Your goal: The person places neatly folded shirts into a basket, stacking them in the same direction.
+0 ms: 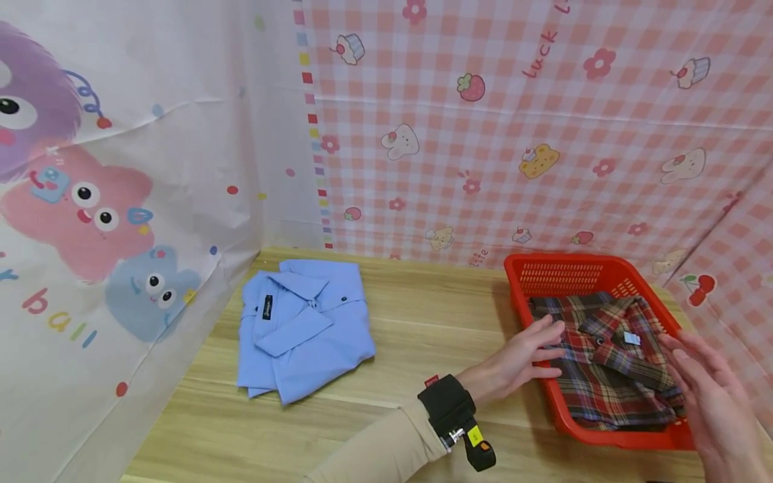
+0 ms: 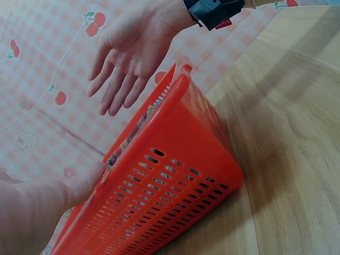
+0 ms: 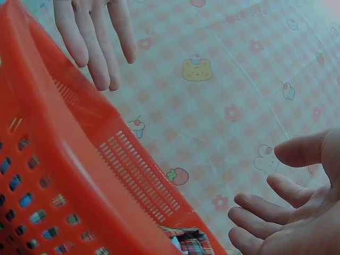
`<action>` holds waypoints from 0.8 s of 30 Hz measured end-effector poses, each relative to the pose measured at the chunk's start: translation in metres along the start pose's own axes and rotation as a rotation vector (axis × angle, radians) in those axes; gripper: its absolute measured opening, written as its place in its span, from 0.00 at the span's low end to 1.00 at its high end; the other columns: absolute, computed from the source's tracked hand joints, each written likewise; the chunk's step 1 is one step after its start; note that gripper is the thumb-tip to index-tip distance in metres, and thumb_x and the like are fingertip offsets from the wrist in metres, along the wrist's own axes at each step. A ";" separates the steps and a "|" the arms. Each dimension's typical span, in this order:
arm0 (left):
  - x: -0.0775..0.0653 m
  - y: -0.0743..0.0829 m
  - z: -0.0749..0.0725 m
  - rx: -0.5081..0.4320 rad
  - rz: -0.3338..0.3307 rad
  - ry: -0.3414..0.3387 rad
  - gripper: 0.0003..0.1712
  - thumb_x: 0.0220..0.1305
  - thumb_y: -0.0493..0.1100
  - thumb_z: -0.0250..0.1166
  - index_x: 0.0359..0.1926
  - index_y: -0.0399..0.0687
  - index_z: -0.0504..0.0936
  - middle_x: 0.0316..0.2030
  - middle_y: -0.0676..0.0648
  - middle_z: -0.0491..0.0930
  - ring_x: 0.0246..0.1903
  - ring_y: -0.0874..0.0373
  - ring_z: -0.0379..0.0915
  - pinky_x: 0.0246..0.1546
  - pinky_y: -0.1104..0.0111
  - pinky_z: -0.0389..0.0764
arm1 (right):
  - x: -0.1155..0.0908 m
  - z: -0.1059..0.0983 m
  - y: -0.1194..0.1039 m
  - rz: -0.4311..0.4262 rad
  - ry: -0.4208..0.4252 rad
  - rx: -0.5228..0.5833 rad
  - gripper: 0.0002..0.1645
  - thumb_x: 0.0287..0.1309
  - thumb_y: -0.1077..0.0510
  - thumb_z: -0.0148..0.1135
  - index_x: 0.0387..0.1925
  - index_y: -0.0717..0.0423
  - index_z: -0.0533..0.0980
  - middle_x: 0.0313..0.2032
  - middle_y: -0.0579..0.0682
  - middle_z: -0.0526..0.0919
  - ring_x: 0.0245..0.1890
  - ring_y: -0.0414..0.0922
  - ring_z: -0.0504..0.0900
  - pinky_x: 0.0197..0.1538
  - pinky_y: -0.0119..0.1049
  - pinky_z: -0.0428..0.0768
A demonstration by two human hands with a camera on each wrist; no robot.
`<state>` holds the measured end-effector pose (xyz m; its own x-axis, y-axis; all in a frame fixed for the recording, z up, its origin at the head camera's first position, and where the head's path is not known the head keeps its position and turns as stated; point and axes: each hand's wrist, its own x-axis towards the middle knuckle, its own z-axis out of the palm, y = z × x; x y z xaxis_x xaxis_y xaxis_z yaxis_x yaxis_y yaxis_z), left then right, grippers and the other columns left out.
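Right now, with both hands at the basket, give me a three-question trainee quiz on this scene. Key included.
1. True or false: the blue shirt lies unfolded on the table.
2. Fill in: the plaid shirt lies inside the red ____.
3. In the head view, which hand is nearer the blue shirt?

Key:
1. False; it is folded.
2. Basket.
3. The left hand.
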<state>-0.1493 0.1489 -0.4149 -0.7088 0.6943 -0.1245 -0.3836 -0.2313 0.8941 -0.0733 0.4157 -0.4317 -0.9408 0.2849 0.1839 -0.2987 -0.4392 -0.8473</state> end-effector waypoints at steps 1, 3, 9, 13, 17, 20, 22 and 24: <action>-0.001 0.000 -0.001 0.001 0.001 0.000 0.39 0.79 0.54 0.52 0.82 0.46 0.51 0.74 0.42 0.64 0.73 0.43 0.62 0.68 0.48 0.72 | -0.001 0.001 0.001 0.003 -0.013 0.000 0.21 0.77 0.70 0.45 0.58 0.55 0.80 0.49 0.47 0.90 0.51 0.36 0.86 0.51 0.22 0.80; -0.002 0.001 -0.004 0.001 0.005 0.008 0.39 0.79 0.54 0.52 0.82 0.46 0.52 0.74 0.42 0.64 0.73 0.44 0.63 0.68 0.48 0.72 | -0.002 0.003 0.002 0.016 -0.023 0.006 0.21 0.77 0.70 0.45 0.58 0.54 0.80 0.49 0.47 0.90 0.51 0.36 0.86 0.51 0.23 0.81; -0.005 0.005 -0.015 -0.011 0.021 0.039 0.37 0.79 0.54 0.51 0.81 0.47 0.56 0.74 0.43 0.65 0.73 0.43 0.63 0.69 0.48 0.71 | -0.001 0.012 0.004 0.005 -0.071 0.018 0.22 0.78 0.70 0.43 0.60 0.56 0.79 0.51 0.50 0.89 0.51 0.40 0.88 0.52 0.26 0.82; -0.010 0.004 -0.022 -0.005 0.043 0.036 0.36 0.80 0.53 0.50 0.81 0.45 0.56 0.74 0.40 0.64 0.74 0.41 0.61 0.70 0.46 0.69 | -0.001 0.016 0.005 0.012 -0.096 0.012 0.23 0.78 0.70 0.41 0.60 0.56 0.78 0.52 0.50 0.89 0.52 0.40 0.87 0.53 0.26 0.82; -0.014 0.001 -0.026 0.003 0.062 0.027 0.36 0.80 0.51 0.49 0.81 0.43 0.55 0.74 0.38 0.63 0.73 0.41 0.61 0.70 0.46 0.69 | -0.005 0.020 0.006 0.057 -0.067 0.003 0.22 0.79 0.68 0.42 0.60 0.52 0.78 0.52 0.47 0.89 0.52 0.38 0.87 0.52 0.25 0.82; -0.016 0.000 -0.029 0.015 0.076 0.021 0.36 0.80 0.52 0.48 0.81 0.43 0.55 0.74 0.37 0.63 0.73 0.41 0.62 0.70 0.46 0.69 | -0.006 0.022 0.007 0.082 -0.041 -0.006 0.21 0.79 0.67 0.44 0.60 0.50 0.78 0.51 0.46 0.89 0.51 0.38 0.87 0.51 0.25 0.82; -0.018 0.002 -0.032 0.031 0.084 0.019 0.36 0.80 0.53 0.48 0.81 0.43 0.55 0.74 0.37 0.62 0.73 0.42 0.62 0.70 0.48 0.70 | -0.005 0.023 0.008 0.097 -0.029 -0.023 0.20 0.78 0.65 0.46 0.60 0.48 0.78 0.51 0.44 0.88 0.51 0.37 0.87 0.51 0.25 0.82; -0.020 0.003 -0.034 0.043 0.090 0.020 0.36 0.81 0.53 0.48 0.81 0.43 0.55 0.74 0.36 0.62 0.73 0.42 0.62 0.70 0.49 0.70 | -0.005 0.025 0.008 0.104 -0.025 -0.036 0.19 0.78 0.65 0.47 0.60 0.47 0.78 0.52 0.43 0.88 0.51 0.36 0.87 0.50 0.24 0.82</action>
<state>-0.1567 0.1110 -0.4243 -0.7514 0.6579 -0.0508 -0.2921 -0.2627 0.9196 -0.0752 0.3894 -0.4273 -0.9701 0.2181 0.1061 -0.1939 -0.4345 -0.8796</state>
